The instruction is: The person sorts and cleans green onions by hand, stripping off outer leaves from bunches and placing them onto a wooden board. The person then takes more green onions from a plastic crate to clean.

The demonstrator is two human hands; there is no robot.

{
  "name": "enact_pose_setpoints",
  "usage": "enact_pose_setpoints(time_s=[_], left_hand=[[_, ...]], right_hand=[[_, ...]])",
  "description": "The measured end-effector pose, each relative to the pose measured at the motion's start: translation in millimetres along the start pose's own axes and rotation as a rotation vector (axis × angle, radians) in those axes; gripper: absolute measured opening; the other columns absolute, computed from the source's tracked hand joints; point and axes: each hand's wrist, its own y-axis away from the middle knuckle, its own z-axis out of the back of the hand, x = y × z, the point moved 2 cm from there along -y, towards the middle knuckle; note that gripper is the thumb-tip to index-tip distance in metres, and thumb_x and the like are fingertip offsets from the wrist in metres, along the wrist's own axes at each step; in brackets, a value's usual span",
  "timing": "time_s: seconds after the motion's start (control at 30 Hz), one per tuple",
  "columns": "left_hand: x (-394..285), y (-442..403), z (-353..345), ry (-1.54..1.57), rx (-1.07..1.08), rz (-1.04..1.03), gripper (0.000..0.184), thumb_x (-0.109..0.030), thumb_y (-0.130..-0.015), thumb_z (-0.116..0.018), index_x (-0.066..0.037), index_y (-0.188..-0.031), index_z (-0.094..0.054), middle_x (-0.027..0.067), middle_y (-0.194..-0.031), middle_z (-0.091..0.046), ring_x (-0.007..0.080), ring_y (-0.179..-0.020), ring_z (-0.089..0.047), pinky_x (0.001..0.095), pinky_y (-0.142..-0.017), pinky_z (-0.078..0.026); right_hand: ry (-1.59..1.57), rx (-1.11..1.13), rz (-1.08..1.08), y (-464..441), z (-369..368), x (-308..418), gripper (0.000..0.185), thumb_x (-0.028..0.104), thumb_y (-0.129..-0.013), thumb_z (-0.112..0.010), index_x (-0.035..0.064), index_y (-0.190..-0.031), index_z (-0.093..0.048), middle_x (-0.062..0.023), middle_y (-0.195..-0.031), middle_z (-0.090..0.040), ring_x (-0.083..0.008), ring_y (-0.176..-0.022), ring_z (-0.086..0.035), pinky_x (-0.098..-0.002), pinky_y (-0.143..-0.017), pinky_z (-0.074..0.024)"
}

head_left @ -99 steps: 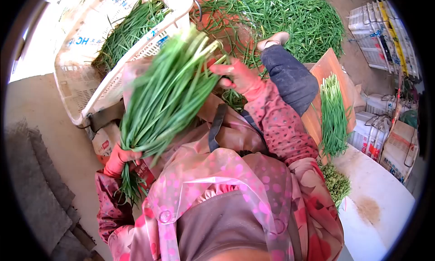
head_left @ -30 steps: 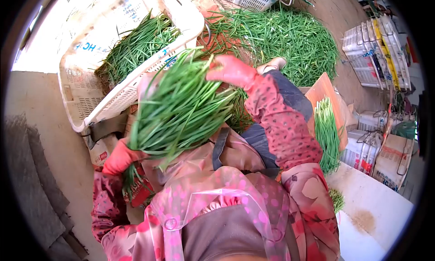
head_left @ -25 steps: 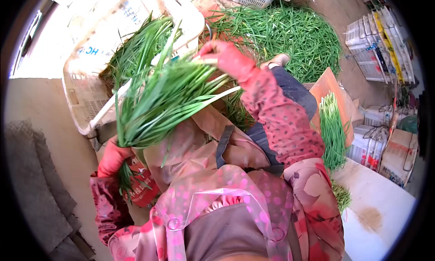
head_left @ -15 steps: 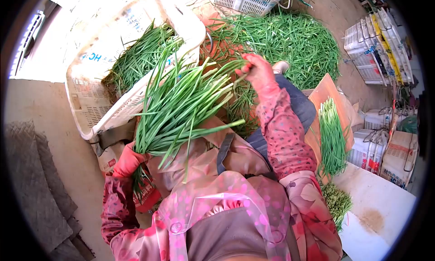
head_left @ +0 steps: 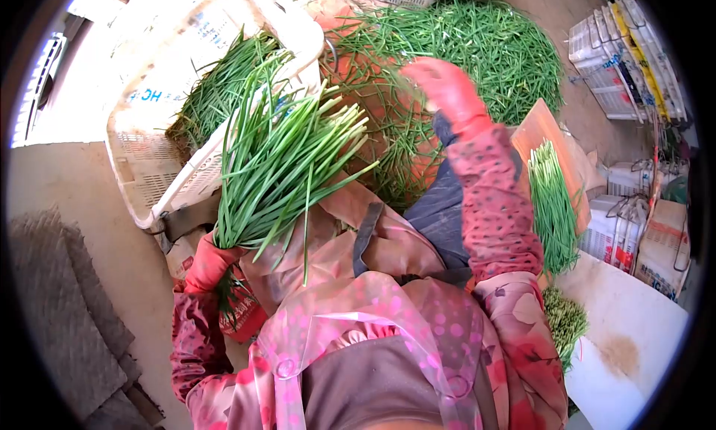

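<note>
My left hand (head_left: 209,264), in a red glove, is closed around the lower end of a thick bunch of green chives (head_left: 280,180). The bunch fans up and to the right over my lap, with pale ends at the upper right. My right hand (head_left: 451,90), also gloved in red, is raised beside the large loose heap of chives (head_left: 477,64). Its fingers are stretched to the left and apart, somewhat blurred, with a faint greenish smear next to them. Beyond the bunch, a white crate (head_left: 160,169) holds more chives (head_left: 224,94).
A neat bundle of chives (head_left: 550,206) rests on an orange board (head_left: 533,128) at my right, with another bundle (head_left: 563,318) beneath it by a white board (head_left: 619,303). Stacked crates (head_left: 619,64) stand far right. Grey matting (head_left: 63,303) lies at left.
My right hand has moved up and right, away from the bunch, and no longer holds the stalks it was pulling. The bunch in my left hand has shifted slightly left.
</note>
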Motion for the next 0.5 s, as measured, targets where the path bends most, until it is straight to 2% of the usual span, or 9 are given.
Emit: enact_pose_setpoints(time_s=[0.07, 0.1, 0.13, 0.2, 0.23, 0.27, 0.33, 0.43, 0.5], left_hand=[[-16.7, 3.9, -7.3, 0.02, -0.025, 0.021, 0.038, 0.008, -0.078, -0.067, -0.002, -0.115, -0.062, 0.0023, -0.106, -0.067, 0.0119, -0.094, -0.06, 0.0289, -0.086, -0.048], [-32.4, 6.4, -18.0, 0.008, -0.06, -0.037, 0.021, -0.004, -0.078, -0.071, -0.006, -0.098, -0.066, -0.0032, -0.076, -0.063, 0.0058, -0.061, -0.052, 0.0229, -0.055, -0.043], [-35.7, 5.9, -19.6, 0.005, -0.066, -0.039, 0.021, -0.004, -0.078, -0.071, -0.006, -0.098, -0.066, -0.0032, -0.076, -0.063, 0.0058, -0.061, -0.052, 0.0229, -0.055, -0.043], [-38.2, 8.3, -20.5, -0.024, -0.063, -0.031, 0.022, -0.007, -0.077, -0.073, -0.006, -0.098, -0.066, -0.0032, -0.076, -0.063, 0.0063, -0.06, -0.053, 0.0225, -0.054, -0.043], [-38.9, 8.9, -19.0, -0.025, -0.068, -0.033, 0.022, -0.007, -0.077, -0.073, -0.006, -0.098, -0.066, -0.0032, -0.076, -0.063, 0.0063, -0.06, -0.053, 0.0225, -0.054, -0.043], [-38.1, 9.0, -17.5, -0.042, -0.064, 0.007, 0.023, -0.007, -0.077, -0.073, -0.006, -0.099, -0.065, -0.0035, -0.075, -0.062, 0.006, -0.06, -0.053, 0.0224, -0.054, -0.043], [-35.0, 11.8, -16.1, -0.048, -0.069, 0.056, 0.024, -0.007, -0.077, -0.073, -0.005, -0.1, -0.065, -0.0037, -0.075, -0.062, 0.0058, -0.06, -0.053, 0.0223, -0.053, -0.042], [-29.8, 8.4, -11.8, 0.004, -0.005, 0.027, 0.033, -0.004, -0.078, -0.072, -0.003, -0.11, -0.064, -0.0002, -0.092, -0.067, 0.0077, -0.076, -0.059, 0.0236, -0.066, -0.047], [-23.5, 1.4, -9.8, -0.013, 0.03, -0.017, 0.035, -0.002, -0.078, -0.072, -0.002, -0.112, -0.063, 0.0013, -0.097, -0.067, 0.0092, -0.081, -0.06, 0.0254, -0.071, -0.049]], right_hand=[[0.046, 0.331, 0.084, 3.7, -51.6, 36.2, 0.042, 0.042, -0.082, -0.066, 0.0068, -0.106, -0.067, -0.0148, -0.094, -0.067, -0.0284, -0.084, -0.065, -0.0345, -0.074, -0.0501], [0.144, 0.366, 0.155, 10.0, -72.4, 49.2, 0.044, 0.042, -0.08, -0.067, 0.0065, -0.107, -0.067, -0.0152, -0.094, -0.067, -0.0301, -0.087, -0.065, -0.036, -0.076, -0.05], [0.244, 0.402, 0.232, 14.4, -92.1, 53.4, 0.046, 0.042, -0.079, -0.069, 0.0062, -0.107, -0.066, -0.0156, -0.094, -0.068, -0.0318, -0.089, -0.065, -0.0376, -0.077, -0.0499], [-0.088, 0.537, -0.037, 15.1, -136.9, 20.0, 0.045, 0.04, -0.078, -0.069, 0.007, -0.108, -0.066, -0.0176, -0.099, -0.067, -0.0346, -0.095, -0.064, -0.0399, -0.082, -0.0491], [-0.325, 0.482, 0.066, 17.4, -138.7, 25.8, 0.043, 0.035, -0.077, -0.069, 0.0054, -0.108, -0.065, -0.0193, -0.101, -0.067, -0.0363, -0.097, -0.062, -0.0404, -0.085, -0.0483], [-0.185, 0.478, 0.03, 22.3, -137.3, 28.4, 0.037, 0.029, -0.077, -0.07, 0.0038, -0.104, -0.066, -0.0179, -0.099, -0.067, -0.0334, -0.096, -0.063, -0.0388, -0.084, -0.0483], [-0.371, 0.166, 0.23, 31.0, -141.8, 35.7, 0.029, 0.022, -0.079, -0.069, 0.0017, -0.099, -0.067, -0.0161, -0.092, -0.068, -0.0286, -0.091, -0.065, -0.0364, -0.082, -0.0486], [-0.635, 0.22, -0.074, 42.7, -130.3, 28.9, 0.018, 0.014, -0.082, -0.066, 0.0006, -0.095, -0.068, -0.0099, -0.088, -0.069, -0.0156, -0.083, -0.062, -0.0292, -0.077, -0.048], [-0.607, 0.087, -0.239, 44.5, -129.9, 2.4, 0.016, 0.014, -0.085, -0.065, 0.0008, -0.094, -0.067, -0.0087, -0.093, -0.069, -0.0138, -0.082, -0.061, -0.0274, -0.076, -0.0478]])
